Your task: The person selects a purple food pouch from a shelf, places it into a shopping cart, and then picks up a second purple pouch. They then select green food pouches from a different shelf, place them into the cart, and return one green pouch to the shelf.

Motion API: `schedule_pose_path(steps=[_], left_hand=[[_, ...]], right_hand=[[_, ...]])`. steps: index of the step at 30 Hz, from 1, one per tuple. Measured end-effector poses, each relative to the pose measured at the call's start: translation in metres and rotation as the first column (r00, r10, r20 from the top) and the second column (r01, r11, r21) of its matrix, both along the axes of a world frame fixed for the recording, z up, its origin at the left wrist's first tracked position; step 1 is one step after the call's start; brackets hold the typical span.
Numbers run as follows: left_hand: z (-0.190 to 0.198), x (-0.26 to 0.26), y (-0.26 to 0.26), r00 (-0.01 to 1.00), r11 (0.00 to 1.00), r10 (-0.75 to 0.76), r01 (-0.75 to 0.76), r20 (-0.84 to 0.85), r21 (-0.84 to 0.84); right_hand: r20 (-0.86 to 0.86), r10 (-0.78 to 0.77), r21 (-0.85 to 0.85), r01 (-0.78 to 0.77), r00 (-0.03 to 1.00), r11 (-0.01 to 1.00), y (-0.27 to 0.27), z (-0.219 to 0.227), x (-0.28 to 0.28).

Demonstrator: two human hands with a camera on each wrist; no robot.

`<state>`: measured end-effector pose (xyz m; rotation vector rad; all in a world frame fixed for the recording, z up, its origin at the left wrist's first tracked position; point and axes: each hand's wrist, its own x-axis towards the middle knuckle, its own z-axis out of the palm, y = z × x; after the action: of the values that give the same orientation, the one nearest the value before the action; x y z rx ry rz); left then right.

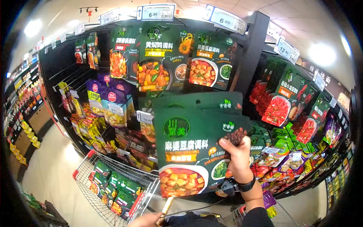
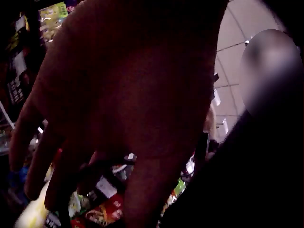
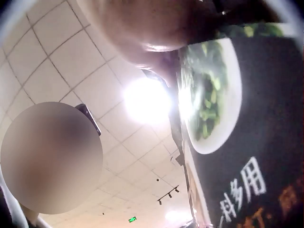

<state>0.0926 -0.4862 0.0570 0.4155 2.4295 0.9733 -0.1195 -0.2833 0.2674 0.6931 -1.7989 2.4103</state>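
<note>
Two or more green seasoning packets [image 1: 185, 130] are held up in front of the shelf by my right hand [image 1: 240, 157], its thumb across the front of the nearest one. The fingers behind them are hidden. In the right wrist view a packet [image 3: 266, 104] fills the right side, beside part of the hand [image 3: 147, 28]. My left hand [image 1: 147, 219] is low at the bottom edge, beside a tan bar [image 1: 166, 206]. Its palm and loosely extended fingers show dark in the left wrist view [image 2: 118, 99], the fingertips near a pale yellow thing [image 2: 35, 213].
Similar packets [image 1: 157, 56] hang on hooks under price tags, with red-pictured ones [image 1: 278, 108] to the right. A cart [image 1: 81, 172] at lower left holds several green packets [image 1: 123, 202]. Part of another cart [image 1: 283, 215] shows at lower right. A thin dark cable runs near the left hand.
</note>
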Motion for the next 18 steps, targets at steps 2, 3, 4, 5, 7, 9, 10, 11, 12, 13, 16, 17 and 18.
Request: schedule_pose_path(steps=[2,3,4,5,7,9,10,11,12,13,16,17,18], left_hand=[[0.025,-0.017,-0.029,0.991,0.985,-0.012,0.035,0.136,-0.169],[0.026,-0.014,-0.048,0.999,0.973,0.008,-0.016,-0.036,-0.231],[0.078,-0.023,-0.055,0.994,0.970,0.077,-0.094,-0.083,-0.225],[0.102,-0.028,-0.064,0.953,0.957,0.199,-0.239,-0.227,-0.165],[0.143,-0.048,-0.074,0.703,0.915,0.404,-0.314,-0.585,0.254],[0.166,-0.077,-0.069,0.676,0.596,0.640,-0.135,-0.366,0.792],[0.181,-0.090,-0.068,0.641,0.652,0.620,-0.100,-0.453,0.751],[0.189,-0.106,-0.059,0.612,0.560,0.655,0.001,-0.443,0.829],[0.205,-0.110,-0.045,0.575,0.461,0.730,-0.015,-0.370,0.887],[0.212,-0.120,-0.038,0.535,0.431,0.764,-0.005,-0.362,0.902],[0.222,-0.133,-0.021,0.667,0.106,0.745,-0.092,-0.018,0.990],[0.221,-0.140,-0.021,0.675,0.078,0.736,-0.022,-0.043,0.997],[0.216,-0.140,-0.020,0.687,0.075,0.726,-0.026,-0.036,0.997]], right_hand=[[0.012,0.026,-0.009,-0.026,1.000,1.000,-0.007,0.007,-0.002],[0.006,0.042,0.005,-0.042,0.999,0.999,-0.008,0.010,-0.003],[-0.010,0.062,0.013,-0.062,0.998,0.998,-0.009,0.011,-0.004],[-0.023,0.061,0.002,-0.061,0.998,0.998,-0.011,0.013,-0.001],[-0.044,0.072,0.037,-0.070,0.996,0.997,-0.013,0.018,0.007],[-0.073,0.082,0.066,-0.077,0.994,0.995,-0.015,0.019,0.013],[-0.080,0.086,0.088,-0.079,0.993,0.993,-0.018,0.021,0.015],[-0.101,0.092,0.108,-0.081,0.991,0.991,-0.019,0.021,0.017],[-0.120,0.100,0.129,-0.084,0.988,0.988,-0.020,0.021,0.019],[-0.123,0.120,0.136,-0.103,0.985,0.985,-0.021,0.020,0.019],[-0.168,0.096,0.188,-0.063,0.981,0.980,-0.021,0.021,0.020],[-0.130,0.078,0.153,-0.058,0.988,0.986,-0.022,0.024,0.019],[-0.126,0.063,0.129,-0.047,0.990,0.990,-0.020,0.021,0.017]])
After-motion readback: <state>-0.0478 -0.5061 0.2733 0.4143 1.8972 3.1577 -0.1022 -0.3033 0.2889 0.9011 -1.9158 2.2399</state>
